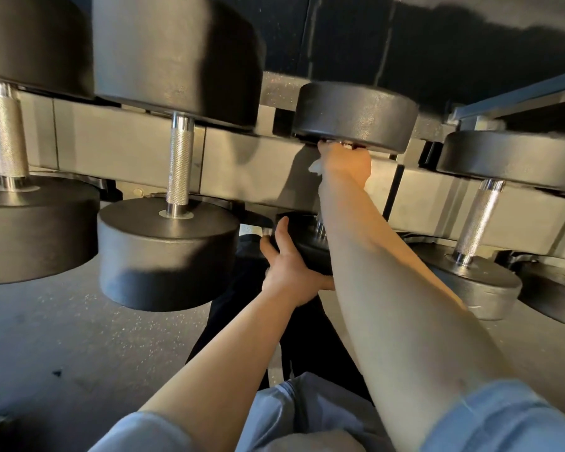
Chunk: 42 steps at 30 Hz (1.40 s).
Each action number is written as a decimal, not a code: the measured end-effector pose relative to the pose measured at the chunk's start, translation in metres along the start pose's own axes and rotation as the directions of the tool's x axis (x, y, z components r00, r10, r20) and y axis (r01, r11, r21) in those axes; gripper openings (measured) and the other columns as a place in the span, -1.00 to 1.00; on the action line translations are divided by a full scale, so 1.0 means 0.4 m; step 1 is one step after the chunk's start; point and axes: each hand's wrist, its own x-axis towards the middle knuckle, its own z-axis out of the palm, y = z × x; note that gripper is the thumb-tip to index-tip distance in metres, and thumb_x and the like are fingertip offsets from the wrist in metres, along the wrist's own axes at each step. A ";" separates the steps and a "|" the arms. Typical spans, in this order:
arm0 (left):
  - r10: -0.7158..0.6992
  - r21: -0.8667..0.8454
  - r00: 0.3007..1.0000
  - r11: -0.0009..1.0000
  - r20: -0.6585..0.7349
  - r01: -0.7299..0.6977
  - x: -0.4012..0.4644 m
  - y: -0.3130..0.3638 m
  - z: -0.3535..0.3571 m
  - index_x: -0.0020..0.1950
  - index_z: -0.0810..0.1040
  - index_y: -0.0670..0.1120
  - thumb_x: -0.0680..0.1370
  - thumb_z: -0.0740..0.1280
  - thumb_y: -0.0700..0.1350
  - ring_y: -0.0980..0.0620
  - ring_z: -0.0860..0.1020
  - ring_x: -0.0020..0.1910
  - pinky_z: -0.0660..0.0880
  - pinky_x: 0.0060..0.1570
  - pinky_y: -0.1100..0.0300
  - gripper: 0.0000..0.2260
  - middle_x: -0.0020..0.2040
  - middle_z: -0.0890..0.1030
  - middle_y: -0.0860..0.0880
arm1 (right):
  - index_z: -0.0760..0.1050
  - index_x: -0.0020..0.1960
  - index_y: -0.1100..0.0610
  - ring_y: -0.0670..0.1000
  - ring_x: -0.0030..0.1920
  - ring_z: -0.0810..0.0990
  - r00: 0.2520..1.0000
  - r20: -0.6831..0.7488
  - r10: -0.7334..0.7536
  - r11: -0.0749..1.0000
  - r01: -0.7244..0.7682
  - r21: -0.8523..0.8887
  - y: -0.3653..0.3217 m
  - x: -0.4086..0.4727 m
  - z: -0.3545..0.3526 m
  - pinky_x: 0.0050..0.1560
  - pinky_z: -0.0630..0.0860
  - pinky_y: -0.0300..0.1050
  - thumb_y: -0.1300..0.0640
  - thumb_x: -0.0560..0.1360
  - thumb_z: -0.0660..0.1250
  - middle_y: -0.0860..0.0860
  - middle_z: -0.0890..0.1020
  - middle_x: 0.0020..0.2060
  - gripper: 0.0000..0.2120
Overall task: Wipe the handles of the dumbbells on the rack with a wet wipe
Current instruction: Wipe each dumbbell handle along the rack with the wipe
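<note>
Head view: the right hand sits just right of the frame's centre, high up, its fingers curled round the handle of the middle dumbbell right under that dumbbell's far head. A white wipe is bunched in this grip, and a crumpled corner pokes out at the hand's left edge. The handle itself is almost wholly covered by hand and forearm; only a sliver of metal shows lower down, where it meets the near head. Its long axis runs from the lower middle of the frame up toward the top, away from the person, like the others on the rack.

Below, at the frame's centre, the left hand cups the near head of the same dumbbell, thumb up along its left side, fingers wrapped beneath its rim.

To the left stand two bigger dumbbells: one with a knurled steel handle in plain sight between its black heads, and another at the left edge. At the right a smaller dumbbell shows its knurled handle, tilted slightly, and one more is cut off by the right edge. All rest across the rack's pale rails. Speckled grey floor fills the lower left. Blue sleeves frame the bottom.
</note>
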 end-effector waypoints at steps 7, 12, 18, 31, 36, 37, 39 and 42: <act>0.042 -0.015 0.999 0.999 -0.023 -0.042 -0.008 0.000 -0.003 0.53 -0.19 0.19 0.19 0.65 -0.01 -0.17 0.20 0.46 0.27 0.38 -0.08 0.21 0.52 -0.13 -0.04 | 0.38 0.31 0.01 -0.06 0.14 0.44 0.976 0.204 -0.076 0.997 0.076 0.010 0.045 -0.003 -0.056 0.13 0.38 -0.15 -0.02 0.52 0.34 -0.09 0.48 0.08 -0.61; 0.060 -0.023 0.997 0.998 -0.042 -0.061 -0.016 0.002 -0.003 0.53 -0.16 0.17 0.21 0.65 -0.04 -0.11 0.15 0.48 0.26 0.37 0.01 0.19 0.52 -0.09 -0.07 | 0.36 -0.12 0.03 0.03 -0.11 0.62 0.969 0.231 -0.086 0.816 -0.064 0.574 0.070 0.013 -0.098 -0.17 0.56 -0.19 0.29 0.45 0.43 0.08 0.58 -0.02 -0.73; 0.062 -0.055 0.997 0.996 -0.041 -0.065 -0.019 0.004 0.000 0.53 -0.20 0.17 0.24 0.64 -0.07 -0.11 0.11 0.49 0.36 0.23 0.19 0.18 0.51 -0.07 -0.04 | 0.54 -0.13 0.03 -0.02 -0.19 0.50 0.993 0.070 -0.098 0.935 0.068 0.348 0.120 0.039 -0.096 -0.26 0.42 -0.21 0.17 0.55 0.29 0.06 0.59 -0.14 -0.89; 0.085 -0.059 0.996 0.995 -0.005 -0.085 -0.019 0.006 -0.009 0.53 -0.21 0.14 0.23 0.64 -0.07 -0.11 0.11 0.47 0.21 0.40 0.03 0.20 0.47 -0.02 -0.04 | 0.45 0.21 0.08 -0.12 -0.19 0.49 0.808 0.480 -0.342 0.765 0.536 -0.358 0.105 0.029 -0.209 -0.17 0.38 -0.24 0.12 0.45 0.44 -0.08 0.50 -0.18 -0.63; 0.084 -0.032 0.996 0.996 -0.004 -0.085 -0.014 0.001 -0.008 0.53 -0.23 0.14 0.21 0.65 -0.04 -0.12 0.10 0.49 0.20 0.42 -0.02 0.22 0.49 -0.06 -0.05 | 0.53 0.06 0.09 -0.09 -0.35 0.51 0.877 0.317 -0.360 0.885 0.429 -0.180 0.110 0.040 -0.184 -0.28 0.46 -0.17 0.19 0.52 0.35 -0.02 0.55 -0.32 -0.87; 0.085 -0.030 0.996 0.996 -0.003 -0.085 -0.014 0.001 -0.008 0.53 -0.22 0.15 0.20 0.65 -0.03 -0.12 0.10 0.49 0.20 0.42 -0.02 0.22 0.49 -0.06 -0.04 | 0.55 0.00 0.09 -0.09 -0.37 0.50 0.885 0.263 -0.384 0.890 0.431 -0.149 0.113 0.036 -0.175 -0.27 0.46 -0.15 0.20 0.52 0.34 -0.01 0.55 -0.32 -0.93; 0.083 -0.035 0.997 0.996 -0.007 -0.083 -0.013 0.002 -0.006 0.53 -0.22 0.16 0.20 0.66 -0.03 -0.11 0.10 0.49 0.21 0.41 -0.03 0.23 0.50 -0.07 -0.03 | 0.54 -0.14 0.08 -0.07 -0.40 0.49 0.917 0.128 -0.379 0.921 0.387 -0.050 0.107 0.028 -0.152 -0.29 0.46 -0.13 0.26 0.51 0.31 0.03 0.56 -0.34 -0.89; 0.080 -0.033 0.997 0.996 -0.013 -0.081 -0.014 0.001 -0.005 0.53 -0.21 0.16 0.20 0.66 -0.03 -0.11 0.11 0.49 0.21 0.41 -0.04 0.22 0.50 -0.07 -0.04 | 0.45 -0.28 0.06 -0.06 -0.47 0.43 0.958 0.044 -0.284 0.941 0.269 0.208 0.075 0.021 -0.121 -0.43 0.39 -0.21 0.35 0.48 0.30 0.04 0.53 -0.43 -0.75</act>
